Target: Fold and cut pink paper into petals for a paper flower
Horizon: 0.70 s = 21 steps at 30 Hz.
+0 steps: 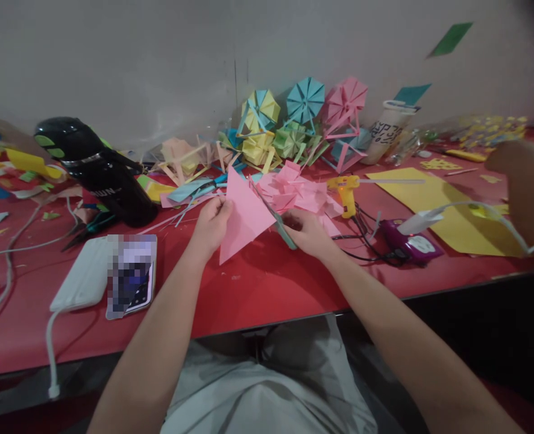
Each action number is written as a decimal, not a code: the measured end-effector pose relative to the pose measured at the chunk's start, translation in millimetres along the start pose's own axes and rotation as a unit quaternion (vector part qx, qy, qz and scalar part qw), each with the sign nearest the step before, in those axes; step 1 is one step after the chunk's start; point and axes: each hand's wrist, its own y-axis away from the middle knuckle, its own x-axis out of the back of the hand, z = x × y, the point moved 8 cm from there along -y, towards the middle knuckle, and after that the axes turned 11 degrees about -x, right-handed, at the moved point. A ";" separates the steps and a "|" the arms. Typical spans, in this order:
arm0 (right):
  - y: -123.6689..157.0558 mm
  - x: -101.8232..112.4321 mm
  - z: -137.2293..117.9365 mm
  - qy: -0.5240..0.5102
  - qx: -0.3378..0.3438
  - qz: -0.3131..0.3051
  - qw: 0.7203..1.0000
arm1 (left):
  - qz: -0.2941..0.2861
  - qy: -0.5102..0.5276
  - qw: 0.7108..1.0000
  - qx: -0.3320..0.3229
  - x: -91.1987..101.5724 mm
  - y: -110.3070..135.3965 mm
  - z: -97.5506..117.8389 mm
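My left hand [213,224] is closed on a pink sheet of paper [245,218], thumb on its near face. The sheet looks triangular and is held up over the table. My right hand [306,230] is closed around the green handle of a pair of scissors [285,231]. Their dark blades lie along the sheet's upper right edge, partly hidden by it; whether the blades are apart I cannot tell. Just behind, a heap of pink paper pieces [289,190] lies on the red table [249,301].
A yellow glue gun [345,191] and purple socket block [410,242] sit right, beside yellow paper [457,217]. Folded paper umbrellas [305,101] stand behind. Left are a black bottle [99,175], a phone [140,274] and a white power bank [84,274]. Another person's arm [531,193] shows far right.
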 end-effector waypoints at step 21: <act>-6.0 19.5 8.0 0.270 0.068 0.108 0.954 | 0.211 0.042 0.976 0.014 48.3 -8.3 -28.8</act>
